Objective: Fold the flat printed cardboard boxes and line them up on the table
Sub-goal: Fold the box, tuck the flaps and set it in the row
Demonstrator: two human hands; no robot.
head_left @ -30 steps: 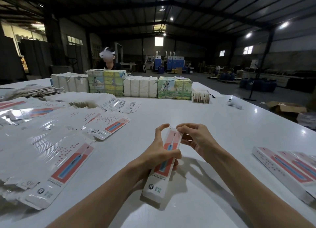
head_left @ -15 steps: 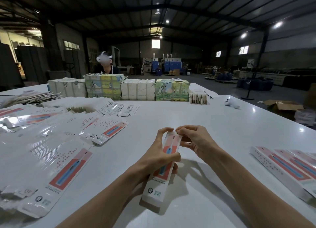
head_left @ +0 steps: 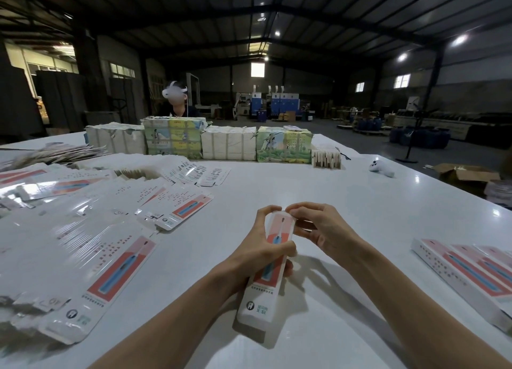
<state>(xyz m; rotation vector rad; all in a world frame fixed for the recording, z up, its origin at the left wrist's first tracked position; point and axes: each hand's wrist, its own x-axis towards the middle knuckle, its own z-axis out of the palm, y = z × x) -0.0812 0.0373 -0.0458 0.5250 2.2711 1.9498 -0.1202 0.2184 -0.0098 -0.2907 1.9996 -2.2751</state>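
One long white-and-coral printed cardboard box (head_left: 259,305) is held near the white worktop's (head_left: 346,202) near edge, clasped mid-body by the left grip (head_left: 263,255); its far end is pinched by the right grip (head_left: 318,230). The end flap should be tucked squarely, without crushing.

A person (head_left: 178,108) in a white headset (head_left: 173,92) sits behind a row of white and colourful bundles (head_left: 228,146). A small white controller (head_left: 381,169) lies nearby. An open brown box (head_left: 465,175) sits on the floor (head_left: 374,144)
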